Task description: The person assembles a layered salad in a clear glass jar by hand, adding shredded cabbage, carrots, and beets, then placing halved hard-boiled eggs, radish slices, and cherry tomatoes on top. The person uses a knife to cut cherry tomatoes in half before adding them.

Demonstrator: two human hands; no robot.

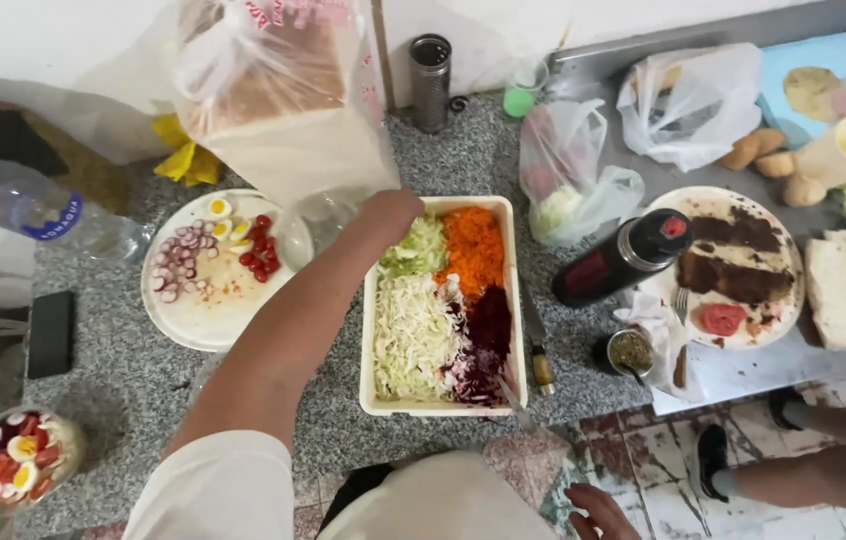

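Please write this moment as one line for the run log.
left hand: at far rim of salad tray, beside glass | right hand: low, open, holds nothing | tray: cabbage, carrot, beet | plate: egg, radish, tomato

Clear bagged bread loaf (pixel 283 90) upright at rear, blue-labelled water bottle (pixel 33 212) lying far left, dark phone screen (pixel 51 333) left edge, clear produce bags (pixel 573 170) rear right

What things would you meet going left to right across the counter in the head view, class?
Plastic water bottle → white plate of radish, egg and tomato → left hand → white tray of shredded vegetables → black flask → plate of dark cake.
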